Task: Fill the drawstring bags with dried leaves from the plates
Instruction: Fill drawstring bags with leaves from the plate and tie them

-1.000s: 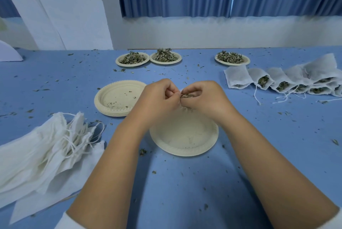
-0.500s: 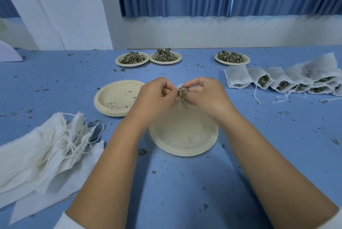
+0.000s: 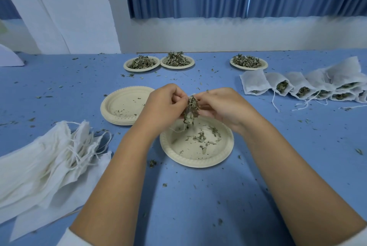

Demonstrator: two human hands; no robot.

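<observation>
Pile of empty drawstring bags (image 3: 45, 158): lies left of the near plate (image 3: 198, 163), strings loose.
Stack of empty plates (image 3: 123, 104): behind and left of the near plate.
Left hand (image 3: 162, 106): above the near plate's far edge, fingers curled, pinching the clump of dried leaves (image 3: 191, 109).
Right hand (image 3: 222, 106): grips the same clump from the opposite side, fingers curled.
White string (image 3: 176, 131): hangs from the clump toward the near plate. Whether a bag encloses the clump cannot be determined.
Near plate: holds scattered leaf fragments.
Three heaped plates (image 3: 177, 67): well behind the near plate.
Row of filled bags (image 3: 297, 86): behind and right of it.
</observation>
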